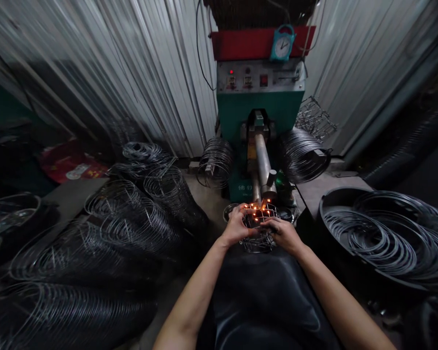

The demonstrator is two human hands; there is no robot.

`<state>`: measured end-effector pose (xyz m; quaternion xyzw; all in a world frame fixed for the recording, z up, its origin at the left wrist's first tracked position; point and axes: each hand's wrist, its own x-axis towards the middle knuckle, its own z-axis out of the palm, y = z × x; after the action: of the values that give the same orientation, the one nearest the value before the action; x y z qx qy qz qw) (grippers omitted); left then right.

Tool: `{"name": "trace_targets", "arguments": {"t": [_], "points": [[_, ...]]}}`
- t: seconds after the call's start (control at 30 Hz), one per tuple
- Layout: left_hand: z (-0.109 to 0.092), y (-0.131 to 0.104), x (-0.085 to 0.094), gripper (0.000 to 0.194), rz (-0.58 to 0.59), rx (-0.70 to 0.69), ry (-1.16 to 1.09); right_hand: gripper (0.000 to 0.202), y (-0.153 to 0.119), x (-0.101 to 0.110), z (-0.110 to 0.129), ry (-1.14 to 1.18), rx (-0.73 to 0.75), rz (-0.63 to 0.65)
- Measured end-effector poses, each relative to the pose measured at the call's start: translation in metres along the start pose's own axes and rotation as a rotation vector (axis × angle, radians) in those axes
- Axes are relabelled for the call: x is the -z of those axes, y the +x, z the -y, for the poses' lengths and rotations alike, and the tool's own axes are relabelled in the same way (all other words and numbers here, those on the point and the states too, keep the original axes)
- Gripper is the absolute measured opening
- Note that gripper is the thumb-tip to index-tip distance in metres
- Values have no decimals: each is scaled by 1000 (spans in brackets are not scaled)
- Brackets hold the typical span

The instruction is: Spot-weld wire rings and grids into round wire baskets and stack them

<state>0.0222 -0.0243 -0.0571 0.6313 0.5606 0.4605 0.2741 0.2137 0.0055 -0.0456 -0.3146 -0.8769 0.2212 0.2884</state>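
Both hands hold a small round wire basket in front of the spot welding machine. My left hand is closed on its left side, with the fingers near the rim. On the right side, my right hand grips the same wirework between thumb and fingers. Orange sparks fly where the welder's electrode tip meets the wires, close to my fingertips. Above the basket runs the machine's thick metal arm. My palms hide part of the wire frame.
Stacks of wire rings and baskets crowd the left. A large round tub of wire rings stands right. Wire coils hang at the machine's left and right. A blue clock sits above the control panel.
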Motion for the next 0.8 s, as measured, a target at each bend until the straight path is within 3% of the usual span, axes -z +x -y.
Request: {"name": "trace_targets", "arguments": {"t": [0.2, 0.33, 0.47, 0.6, 0.8], "points": [[0, 11, -2, 61, -56, 34, 129, 34, 10, -4, -3, -120, -92, -51], [0, 18, -3, 58, -71, 71, 115, 29, 9, -5, 1, -44, -160, -213], [1, 15, -7, 63, -120, 39, 163, 36, -21, -2, 7, 270, -463, -376], [3, 21, -6, 63, -151, 88, 177, 32, -54, -2, 10, 746, -777, -283], [8, 36, -4, 60, -152, 140, 213, 23, -70, -7, 7, 1270, -996, -369]]}}
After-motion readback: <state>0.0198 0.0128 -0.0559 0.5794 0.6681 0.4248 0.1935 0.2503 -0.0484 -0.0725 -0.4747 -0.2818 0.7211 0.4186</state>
